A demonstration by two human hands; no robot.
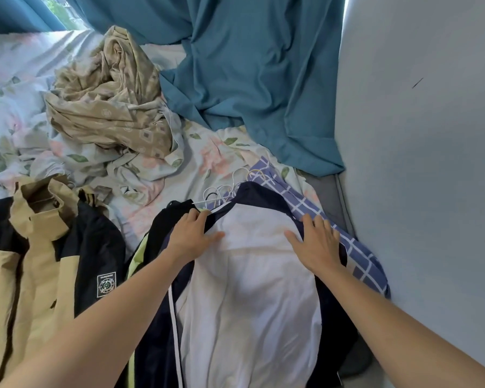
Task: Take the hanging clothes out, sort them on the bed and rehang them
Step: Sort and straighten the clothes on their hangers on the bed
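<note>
A white and navy jacket [249, 289] lies on top of a pile of hung clothes on the bed. My left hand [192, 236] rests flat on its left shoulder, fingers curled over the navy edge. My right hand [317, 242] lies flat on its right shoulder, fingers spread. Several wire hanger hooks [224, 191] stick out beyond the collar. Under the pile shows a blue checked garment [359, 256] and a black garment with lime trim [140, 253]. A tan and black jacket [39, 261] lies spread to the left.
The bed has a floral sheet [213, 158]. A crumpled tan patterned cloth [109, 102] sits farther back. A teal curtain [249, 74] drapes onto the bed at the back right. A pale wall [420, 163] stands close on the right.
</note>
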